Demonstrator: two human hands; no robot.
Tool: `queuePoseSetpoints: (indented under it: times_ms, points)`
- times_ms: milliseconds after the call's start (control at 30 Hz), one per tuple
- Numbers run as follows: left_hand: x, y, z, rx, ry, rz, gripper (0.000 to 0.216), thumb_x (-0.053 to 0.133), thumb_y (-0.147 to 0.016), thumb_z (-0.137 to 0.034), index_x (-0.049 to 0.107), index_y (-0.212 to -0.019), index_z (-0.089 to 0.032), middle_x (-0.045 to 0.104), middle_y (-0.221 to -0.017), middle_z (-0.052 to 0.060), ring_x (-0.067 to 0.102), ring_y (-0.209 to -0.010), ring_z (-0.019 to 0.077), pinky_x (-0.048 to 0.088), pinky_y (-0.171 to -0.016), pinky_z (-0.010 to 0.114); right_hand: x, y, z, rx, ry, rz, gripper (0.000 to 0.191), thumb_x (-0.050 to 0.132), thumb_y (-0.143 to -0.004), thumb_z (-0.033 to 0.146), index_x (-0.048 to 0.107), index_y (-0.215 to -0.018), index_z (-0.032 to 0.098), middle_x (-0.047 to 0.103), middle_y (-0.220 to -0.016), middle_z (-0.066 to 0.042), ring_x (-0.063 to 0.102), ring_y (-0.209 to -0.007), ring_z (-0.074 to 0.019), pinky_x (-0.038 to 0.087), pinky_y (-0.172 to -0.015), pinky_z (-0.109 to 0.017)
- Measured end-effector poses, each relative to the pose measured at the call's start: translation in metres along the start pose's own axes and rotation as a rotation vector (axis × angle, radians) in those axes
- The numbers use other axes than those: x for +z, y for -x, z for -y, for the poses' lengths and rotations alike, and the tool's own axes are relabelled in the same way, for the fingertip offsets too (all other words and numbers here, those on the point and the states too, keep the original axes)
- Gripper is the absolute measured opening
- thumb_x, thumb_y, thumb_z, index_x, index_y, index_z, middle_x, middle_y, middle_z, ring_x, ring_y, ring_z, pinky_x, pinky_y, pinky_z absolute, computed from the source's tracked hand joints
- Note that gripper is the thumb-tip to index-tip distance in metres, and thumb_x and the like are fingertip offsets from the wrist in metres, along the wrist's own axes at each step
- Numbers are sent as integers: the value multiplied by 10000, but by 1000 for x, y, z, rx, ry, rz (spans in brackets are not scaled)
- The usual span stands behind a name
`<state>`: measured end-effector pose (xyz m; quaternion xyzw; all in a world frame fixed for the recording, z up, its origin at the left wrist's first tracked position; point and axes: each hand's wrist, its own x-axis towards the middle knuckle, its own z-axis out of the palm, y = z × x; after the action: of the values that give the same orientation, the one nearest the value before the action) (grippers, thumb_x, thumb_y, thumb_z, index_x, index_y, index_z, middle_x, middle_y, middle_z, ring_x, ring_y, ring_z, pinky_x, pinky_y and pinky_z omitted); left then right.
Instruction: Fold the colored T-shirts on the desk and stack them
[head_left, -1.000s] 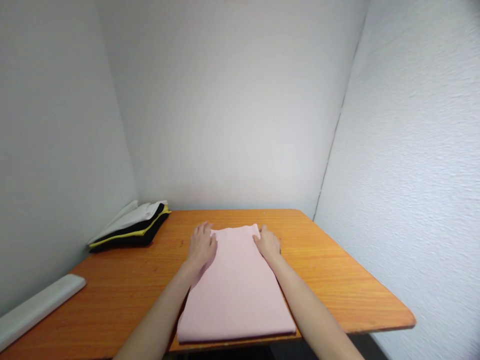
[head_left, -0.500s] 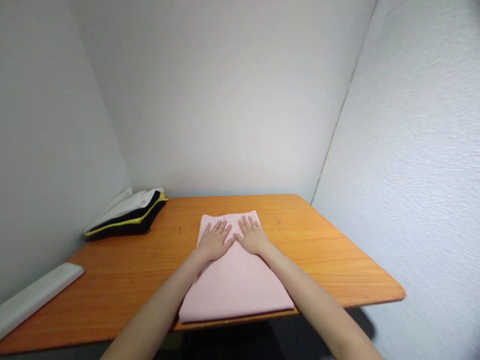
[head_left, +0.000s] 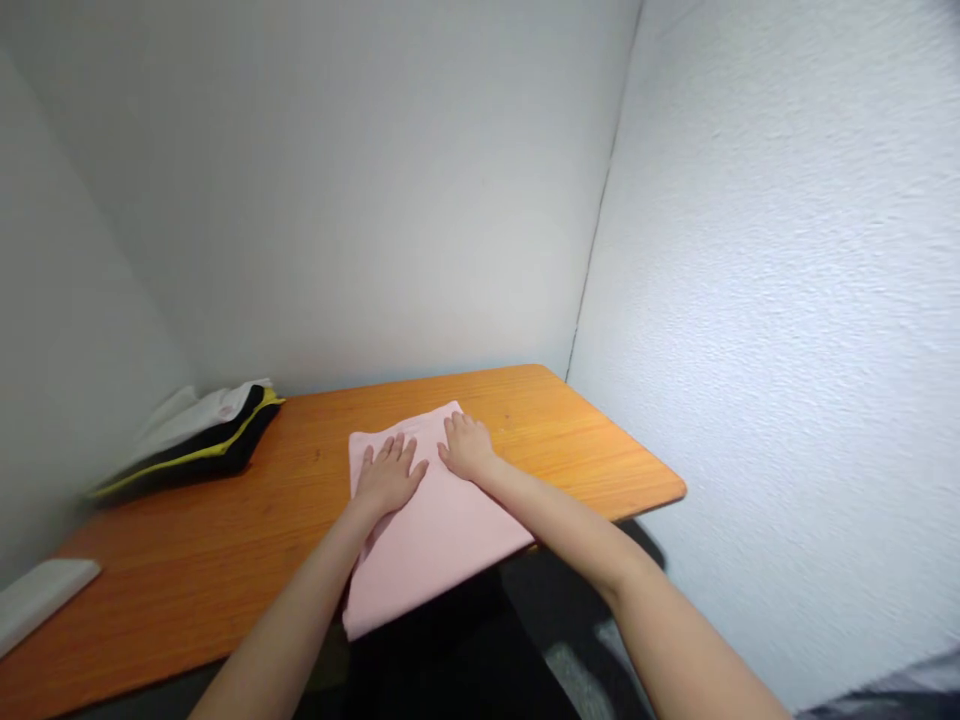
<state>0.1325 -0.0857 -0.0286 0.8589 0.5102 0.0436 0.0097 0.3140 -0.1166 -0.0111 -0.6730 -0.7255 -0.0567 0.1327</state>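
Observation:
A pink folded cloth, perhaps a garment, lies flat on the wooden table, its near edge along the table's front edge. My left hand rests palm down on its upper left part, fingers spread. On the upper right side of the cloth lies my right hand, also palm down, with the thumb apart and the fingers stretched toward the far edge. Neither hand grasps the fabric.
At the back left of the table sits a stack of folded clothes in white, black and yellow. A white flat object lies at the left edge. Walls stand behind the table and at both sides.
The view has turned and tilted, so the table and cloth appear further left and slanted. My right hand has shifted slightly away from my left, toward the cloth's right edge.

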Motion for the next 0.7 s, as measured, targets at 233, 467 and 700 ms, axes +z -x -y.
queuePoseSetpoints:
  times_ms: [233,467,700]
  points:
    - [6,-2,0,-20,-50,-34,664,229,-946,-536,327,-1486,-162,230,-1569,119,209,-1447,308,131,-1134,597,-9,19,-14,439,-24,112,647,480,-910,575,550,-1192,-4,586,-1176,-290,521,-1138,-389,442,-894,-490]
    - [-9,18,-17,108,-106,-230,549,272,-968,-372,405,-1440,-127,256,-1562,150,222,-1440,322,157,-1137,592,-22,28,-15,226,-112,66,389,503,-951,361,487,-1251,115,669,-1091,-148,635,-995,-280,492,-807,-361]
    - [-28,74,-89,248,19,-243,523,292,-973,-426,412,-1443,-231,250,-1572,81,133,-1465,312,143,-1131,627,-75,18,-47,140,-101,-32,353,517,-948,357,435,-1230,162,679,-1035,-129,640,-976,-286,476,-764,-342]
